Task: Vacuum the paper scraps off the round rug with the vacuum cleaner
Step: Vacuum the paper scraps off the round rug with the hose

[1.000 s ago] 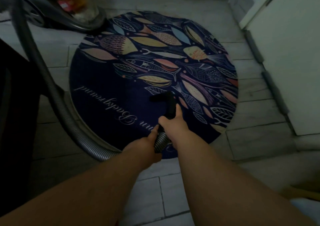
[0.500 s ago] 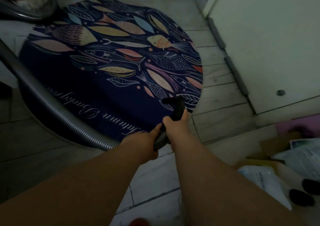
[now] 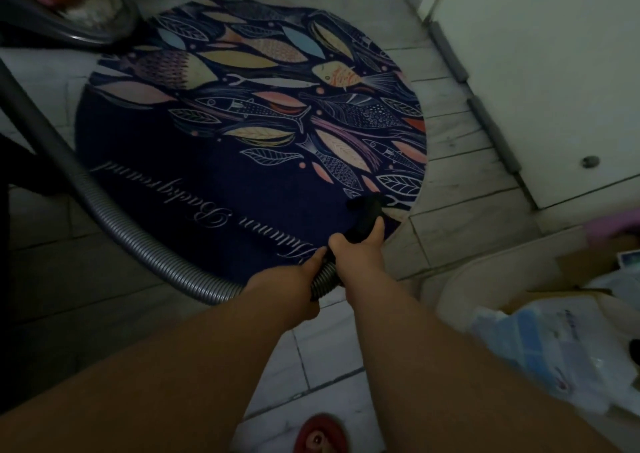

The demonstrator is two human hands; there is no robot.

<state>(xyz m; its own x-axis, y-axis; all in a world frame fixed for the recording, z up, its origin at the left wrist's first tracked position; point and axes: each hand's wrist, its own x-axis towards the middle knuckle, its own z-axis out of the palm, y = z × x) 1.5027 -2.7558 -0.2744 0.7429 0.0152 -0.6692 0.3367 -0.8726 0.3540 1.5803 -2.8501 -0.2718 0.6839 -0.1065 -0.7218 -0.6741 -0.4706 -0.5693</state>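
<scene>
Below, both hands grasp the vacuum hose (image 3: 145, 241): left hand (image 3: 291, 282) on the ribbed part, right hand (image 3: 360, 255) at the black nozzle (image 3: 365, 210), touching the round rug (image 3: 207, 182) at its near right edge.

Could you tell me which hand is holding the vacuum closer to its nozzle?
The right hand: it grips the black nozzle piece itself, while the left hand holds the ribbed grey hose just behind it.

navy round rug (image 3: 221, 182) with pastel fish and leaves; ribbed grey hose (image 3: 131, 234).
</scene>
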